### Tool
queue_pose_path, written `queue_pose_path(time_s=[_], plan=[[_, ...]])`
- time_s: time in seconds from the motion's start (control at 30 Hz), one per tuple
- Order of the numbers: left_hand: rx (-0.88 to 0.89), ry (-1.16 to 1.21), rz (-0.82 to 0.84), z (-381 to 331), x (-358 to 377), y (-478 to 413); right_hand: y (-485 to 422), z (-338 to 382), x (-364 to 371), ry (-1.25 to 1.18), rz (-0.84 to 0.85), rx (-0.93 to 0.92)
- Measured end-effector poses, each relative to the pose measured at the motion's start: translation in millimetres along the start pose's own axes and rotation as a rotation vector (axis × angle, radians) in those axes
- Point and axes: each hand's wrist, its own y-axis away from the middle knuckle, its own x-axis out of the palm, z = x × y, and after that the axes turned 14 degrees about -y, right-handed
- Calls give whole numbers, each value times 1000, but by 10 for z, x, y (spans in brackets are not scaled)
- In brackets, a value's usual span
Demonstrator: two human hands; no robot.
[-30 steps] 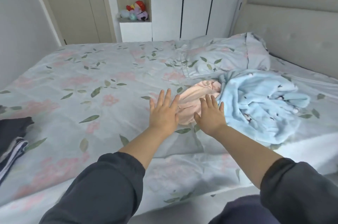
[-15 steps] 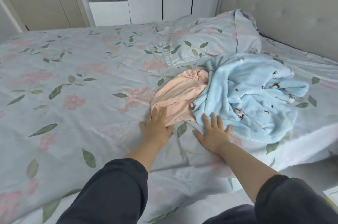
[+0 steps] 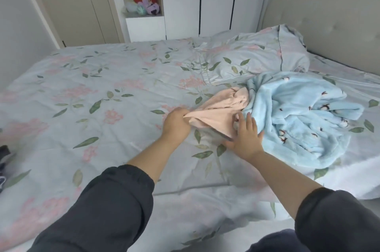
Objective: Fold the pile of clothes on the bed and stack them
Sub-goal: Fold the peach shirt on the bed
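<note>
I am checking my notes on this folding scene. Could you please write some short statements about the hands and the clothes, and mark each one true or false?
1. The left hand grips one end of the pink garment. True.
2. The blue fleece garment is folded flat. False: it lies crumpled in a heap.
3. The right hand has straight fingers and lies at the near edge of the pink garment. True.
4. The pink garment lies on top of the pillow. False: it lies on the bedsheet, in front of the pillow.
</note>
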Motion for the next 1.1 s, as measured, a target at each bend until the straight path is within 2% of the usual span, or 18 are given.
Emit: queue_pose_path(time_s=[0.1, 0.27, 0.37, 0.5, 0.6, 0.77, 0.87, 0.93, 0.97, 1.03, 1.07, 1.1], plan=[[-106, 220, -33, 24, -593, -6, -17, 588, -31, -32, -8, -144], [-155, 464, -87, 86, -1487, 157, -35, 1466, -155, -183, 76, -175], [-178, 601, -124, 115, -1935, 310, 124, 1894, -201, -460, 157, -275], [-180, 883, -192, 173, -2447, 414, 404, 2487, -363, -1023, 232, -189], [-198, 715, -161, 239, -2611, 480, 529, 2937, -565, -1462, 374, -156], [-304, 638, 211, 323, -2660, 662, 656, 3390, -897, -1645, 532, -181], [-322, 519, 285, 457, -2701, 647, 671, 3465, -1016, -1721, 545, -160], [-326, 528, 195, 517, -2727, 624, 631, 3475, -1059, -1593, 464, -165], [-319, 465, 124, 543, -2744, 609, 592, 3452, -1073, -1332, 351, -210], [-299, 245, 19, 574, -2797, 606, 503, 3359, -1101, -558, 132, -368], [-302, 196, 35, 593, -2840, 612, 471, 3307, -1112, -257, 115, -412], [-321, 240, 115, 630, -2896, 614, 432, 3241, -1122, -80, 160, -415]])
